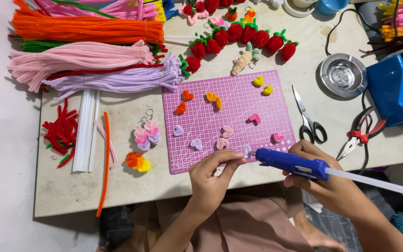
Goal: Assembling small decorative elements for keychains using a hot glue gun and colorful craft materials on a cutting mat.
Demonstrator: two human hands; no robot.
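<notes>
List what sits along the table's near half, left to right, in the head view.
Red pipe-cleaner scraps → white glue sticks → orange pipe cleaner → pink cutting mat → scissors → red-handled pliers.

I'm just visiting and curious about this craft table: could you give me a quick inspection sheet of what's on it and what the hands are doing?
Surface: pale table with a pink cutting mat.
Job's things: blue glue gun in the right hand, nozzle at a small lilac heart pinched by the left hand; more fuzzy hearts lie on the mat.
Clutter: pipe-cleaner bundles, glue sticks, strawberries, scissors, pliers, metal dish.
Fingers: both hands closed on what they hold.
Cables: black cord behind the dish.
Surroundings: blue machine at right; grey floor at left.
</notes>
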